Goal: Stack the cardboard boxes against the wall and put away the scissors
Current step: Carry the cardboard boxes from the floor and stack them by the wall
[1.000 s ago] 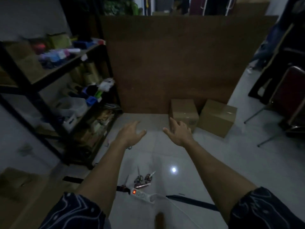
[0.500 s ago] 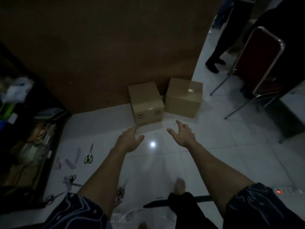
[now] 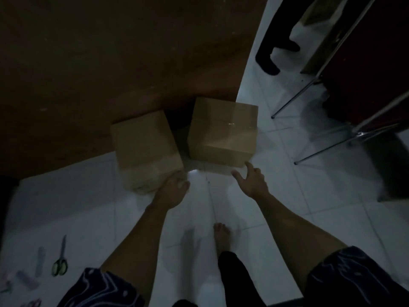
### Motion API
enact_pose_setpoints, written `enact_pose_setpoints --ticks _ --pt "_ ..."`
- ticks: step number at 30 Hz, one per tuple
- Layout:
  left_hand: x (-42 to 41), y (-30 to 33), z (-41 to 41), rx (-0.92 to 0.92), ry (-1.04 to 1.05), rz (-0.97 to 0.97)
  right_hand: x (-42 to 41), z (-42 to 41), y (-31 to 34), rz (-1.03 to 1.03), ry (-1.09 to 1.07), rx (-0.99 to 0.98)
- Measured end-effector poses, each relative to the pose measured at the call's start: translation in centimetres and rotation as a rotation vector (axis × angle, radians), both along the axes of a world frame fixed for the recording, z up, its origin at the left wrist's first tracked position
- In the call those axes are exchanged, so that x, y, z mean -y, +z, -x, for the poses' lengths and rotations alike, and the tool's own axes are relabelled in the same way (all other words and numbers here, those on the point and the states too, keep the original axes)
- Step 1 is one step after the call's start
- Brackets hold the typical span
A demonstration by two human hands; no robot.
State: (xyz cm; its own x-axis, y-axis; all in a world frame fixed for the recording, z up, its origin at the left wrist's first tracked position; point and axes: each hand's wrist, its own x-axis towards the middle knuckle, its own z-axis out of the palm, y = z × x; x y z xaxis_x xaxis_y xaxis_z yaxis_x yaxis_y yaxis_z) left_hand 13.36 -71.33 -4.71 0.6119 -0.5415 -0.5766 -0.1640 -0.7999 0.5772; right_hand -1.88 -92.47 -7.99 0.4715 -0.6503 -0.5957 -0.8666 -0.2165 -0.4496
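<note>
Dark brown wall (image 3: 110, 63) fills our upper left and ends just behind the right box, with pale tiled floor (image 3: 309, 207) open to the right as far as the chair legs (image 3: 327, 149) and someone's dark shoes (image 3: 269, 65). Two closed cardboard boxes sit at the wall's foot with a gap between them, the left box (image 3: 145, 149) and the right box (image 3: 222, 131). Our left hand (image 3: 171, 191) touches the left box's near corner, fingers loosely bent around nothing; our right hand (image 3: 252, 181) is spread, one fingertip at the right box's lower edge, and green-handled scissors (image 3: 60, 262) lie well apart by our left arm.

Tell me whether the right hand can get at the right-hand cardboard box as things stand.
Probably yes. The right hand is open, its fingertips right at the near bottom corner of the right-hand box, with only bare floor around it.
</note>
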Motion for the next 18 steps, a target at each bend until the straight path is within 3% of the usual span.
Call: enact_pose_setpoints --ticks 6,12,18 --pt "11.3 -9.7 -8.9 -0.13 0.162 -0.006 9.2 -7.2 -11.1 -0.02 -0.189 -0.009" --pt "19.1 -22.3 -14.6 0.0 0.25 -0.011 17.2 -10.5 -23.1 0.041 -0.382 -0.065" --pt "22.2 -29.3 -19.0 -0.244 0.341 -0.011 20.6 -11.4 -29.2 -0.058 -0.499 0.085"
